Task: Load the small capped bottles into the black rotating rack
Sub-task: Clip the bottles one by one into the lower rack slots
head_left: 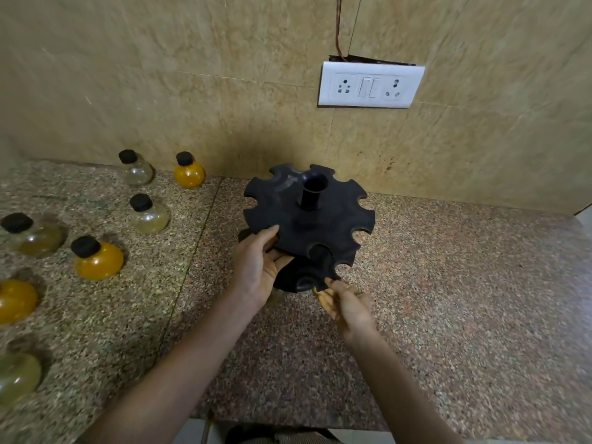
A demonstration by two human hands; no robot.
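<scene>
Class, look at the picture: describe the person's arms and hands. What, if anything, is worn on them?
The left forearm and right forearm are bare to the frame's edge: no sleeves. The left hand and right hand wear no gloves, and no watch, bracelet or ring shows.

Speckled granite counter met a beige tiled wall, white socket-and-switch plate hung slightly askew, thin brownish wire, perhaps copper, ran up from it.
</scene>
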